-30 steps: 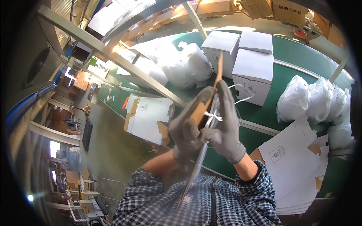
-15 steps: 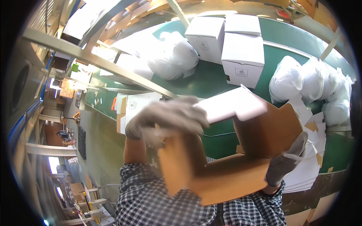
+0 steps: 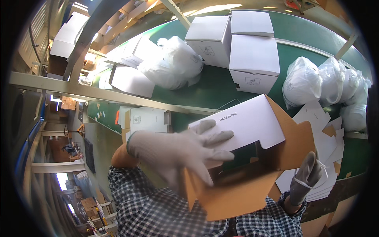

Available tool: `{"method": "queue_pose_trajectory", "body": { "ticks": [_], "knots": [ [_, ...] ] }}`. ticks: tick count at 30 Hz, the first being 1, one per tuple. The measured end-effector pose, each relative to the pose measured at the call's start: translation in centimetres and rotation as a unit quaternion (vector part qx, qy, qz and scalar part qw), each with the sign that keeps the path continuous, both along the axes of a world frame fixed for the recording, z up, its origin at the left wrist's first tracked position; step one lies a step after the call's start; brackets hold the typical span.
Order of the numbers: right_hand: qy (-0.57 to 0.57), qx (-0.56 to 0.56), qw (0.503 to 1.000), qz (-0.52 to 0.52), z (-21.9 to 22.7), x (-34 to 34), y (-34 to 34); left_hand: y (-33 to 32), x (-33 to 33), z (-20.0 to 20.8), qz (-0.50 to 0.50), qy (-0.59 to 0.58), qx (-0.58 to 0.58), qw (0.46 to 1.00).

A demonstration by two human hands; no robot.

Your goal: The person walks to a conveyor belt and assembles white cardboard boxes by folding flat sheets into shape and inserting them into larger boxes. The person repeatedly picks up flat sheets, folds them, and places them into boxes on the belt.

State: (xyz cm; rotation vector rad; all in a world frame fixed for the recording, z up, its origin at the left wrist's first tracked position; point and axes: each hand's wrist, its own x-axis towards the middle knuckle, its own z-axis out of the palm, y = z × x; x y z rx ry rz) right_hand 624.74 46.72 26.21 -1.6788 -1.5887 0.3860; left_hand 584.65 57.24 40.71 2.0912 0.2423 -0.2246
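Note:
A partly folded cardboard box (image 3: pixel 241 199), white outside and brown inside, stands tilted before my chest with flaps sticking out. My left hand (image 3: pixel 181 152), in a light grey knit glove, lies across its left side. Its fingers are spread over the white panel (image 3: pixel 241 122) and the nearer brown flap, gripping nothing. At the box's right, beside its raised brown flap (image 3: pixel 298 142), is my right hand (image 3: pixel 306 177) in a darker-looking grey glove. Its fingers point up, and a thin white band loops round the glove. I see nothing held in it.
Flattened white cartons (image 3: pixel 316 158) lie stacked at the right. On the green table (image 3: pixel 213 87) stand closed white boxes (image 3: pixel 254 59) and filled white plastic bags (image 3: pixel 302 81). Another white carton (image 3: pixel 148 118) lies left. A pale metal rail (image 3: pixel 98 93) crosses the left side.
My left hand has spread its fingers over the box's white panel. My right hand has come away from the box and sits slightly lower and farther right. The box has turned a little.

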Motion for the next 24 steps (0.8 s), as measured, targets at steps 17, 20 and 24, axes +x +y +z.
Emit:
{"method": "queue_pose_trajectory", "body": {
  "ticks": [17,20,24],
  "knots": [
    [-0.047,0.022,0.884,0.464,8.6,-7.3,3.4,-8.5,-0.2,-7.0,0.490,-0.028,0.209,0.846],
    [0.053,0.007,0.894,0.444,7.4,-8.8,1.9,-9.8,-0.1,-7.7,0.502,-0.056,0.198,0.840],
    [0.137,-0.017,0.959,0.246,6.4,-10.0,-1.4,-10.3,1.3,-7.9,0.532,-0.156,0.159,0.817]
  ]
}}
